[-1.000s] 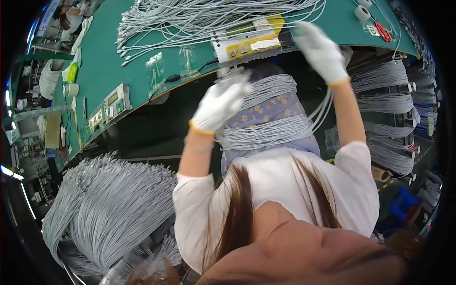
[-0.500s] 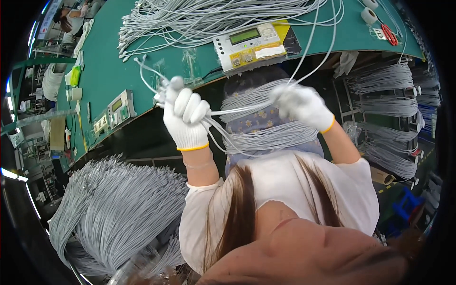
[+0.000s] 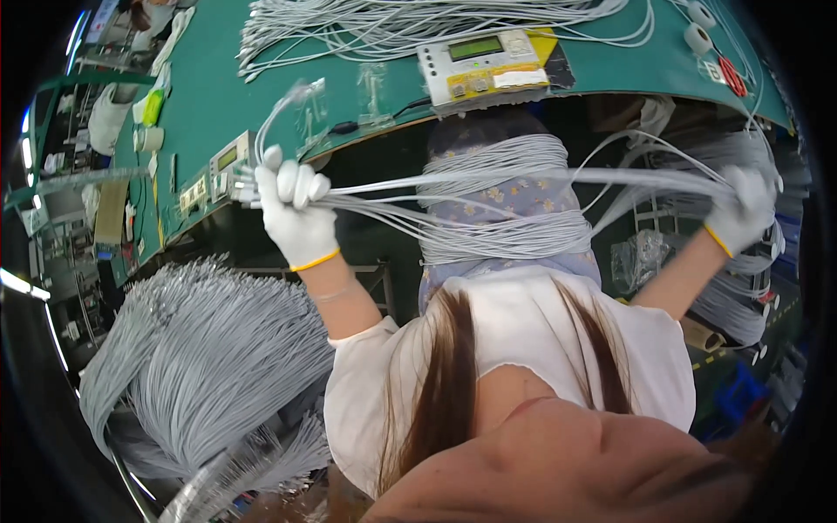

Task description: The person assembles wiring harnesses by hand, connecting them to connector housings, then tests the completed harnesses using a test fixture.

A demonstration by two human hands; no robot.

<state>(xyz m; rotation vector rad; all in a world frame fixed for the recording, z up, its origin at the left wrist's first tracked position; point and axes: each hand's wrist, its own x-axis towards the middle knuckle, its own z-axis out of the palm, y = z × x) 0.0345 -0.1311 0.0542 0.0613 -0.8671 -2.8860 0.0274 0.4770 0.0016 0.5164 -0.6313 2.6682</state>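
Note:
A bunch of thin grey-white cables [image 3: 384,184] stretches across in front of me, above my lap. My left hand [image 3: 296,209], in a white glove with a yellow cuff, is closed round it near the connector ends, which stick out past the fist. One loose cable end [image 3: 277,113] curves up beyond the fingers, blurred. Far to the right, my gloved right hand [image 3: 741,213] is closed on the cables' other stretch, its fingers partly smeared by motion. More grey cables [image 3: 514,237] lie in bands across the flowered cloth [image 3: 488,207] on my lap.
The green table [image 3: 323,113] ahead carries a tester with a small screen [image 3: 484,65], a heap of cables [image 3: 349,26], white tape rolls [image 3: 697,39] and red-handled scissors [image 3: 731,77]. A large cable bundle [image 3: 218,366] hangs at left; more cables hang on a rack [image 3: 741,318] at right.
My right hand has moved far to the right along the cables, drawing them out. My left hand has shifted left and slightly down, still gripping the bunch.

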